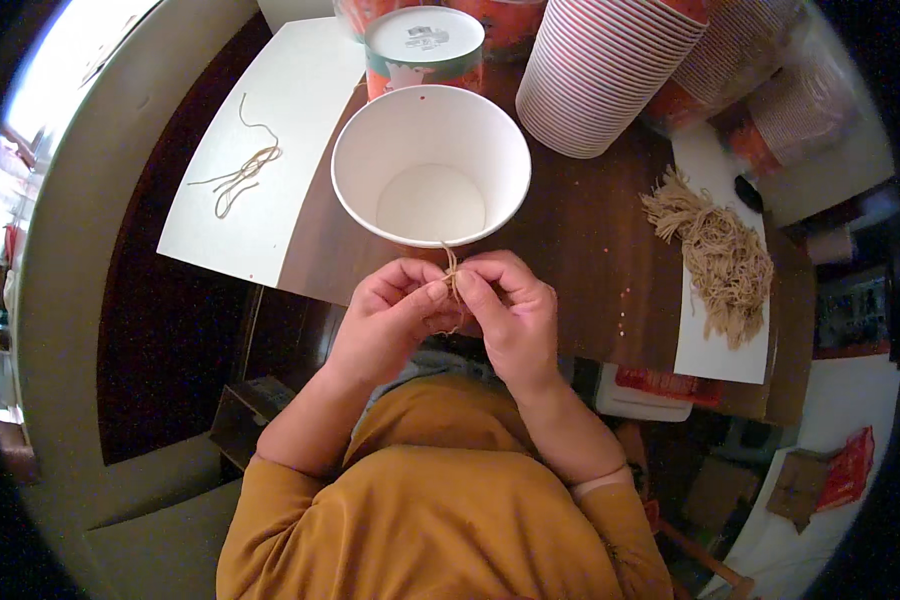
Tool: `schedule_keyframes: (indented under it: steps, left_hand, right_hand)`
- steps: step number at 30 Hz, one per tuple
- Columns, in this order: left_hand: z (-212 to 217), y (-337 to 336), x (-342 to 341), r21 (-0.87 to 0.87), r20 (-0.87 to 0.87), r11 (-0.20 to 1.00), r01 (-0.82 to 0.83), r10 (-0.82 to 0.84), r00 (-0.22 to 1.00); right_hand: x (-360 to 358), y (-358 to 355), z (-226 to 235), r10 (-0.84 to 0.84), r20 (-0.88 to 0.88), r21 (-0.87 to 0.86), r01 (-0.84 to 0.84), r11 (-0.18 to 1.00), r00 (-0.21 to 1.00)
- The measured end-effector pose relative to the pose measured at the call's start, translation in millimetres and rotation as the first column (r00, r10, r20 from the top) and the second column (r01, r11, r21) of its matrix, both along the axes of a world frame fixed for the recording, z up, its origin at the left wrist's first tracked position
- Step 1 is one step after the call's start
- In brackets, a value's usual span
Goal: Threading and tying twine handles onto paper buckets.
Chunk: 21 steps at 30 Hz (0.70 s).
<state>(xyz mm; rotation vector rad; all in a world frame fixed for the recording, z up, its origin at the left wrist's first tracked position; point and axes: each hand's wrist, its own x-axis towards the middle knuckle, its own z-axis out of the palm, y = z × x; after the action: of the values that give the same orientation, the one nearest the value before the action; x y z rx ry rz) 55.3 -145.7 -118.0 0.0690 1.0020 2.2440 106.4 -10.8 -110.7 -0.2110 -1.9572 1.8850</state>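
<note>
A large white paper bucket (430, 130) stands on the brown table with its open mouth toward me, its inside bare. A thin tan string (449, 258) runs over the bucket's near rim and down into my fingers. My left hand (398, 308) pinches the string between thumb and forefinger. Close beside it, my right hand (505, 308) pinches the same string, and the two thumbs almost meet there. A small loop or crossing of string shows between the fingertips; whether it is a knot I cannot tell. The other fingers of both hands are curled in and partly hidden.
Beyond the bucket is an upturned printed bucket (425, 45) with a white base. A tall stack of paper buckets (610, 75) rises at the back right. Loose cords (245, 175) lie on a white board at left. A bundle of tan strings (720, 255) lies at right.
</note>
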Motion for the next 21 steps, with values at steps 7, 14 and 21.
schedule_keyframes:
  steps: [7,14,21]
  left_hand:
    - [3,-7,-11,0.247,0.045,0.93,0.273,-0.293,0.955]
    - [10,-6,-5,-0.322,-0.314,0.945,0.062,-0.168,0.934]
    - [2,-1,-5,-0.161,-0.901,0.846,-0.509,0.085,0.426]
  right_hand:
    - [-1,9,5,0.056,0.06,-0.13,-0.048,0.99,0.997]
    - [-4,24,3,0.088,0.041,0.166,-0.094,0.982,0.995]
    - [-6,23,-1,0.303,0.076,-0.4,-0.249,0.882,0.95]
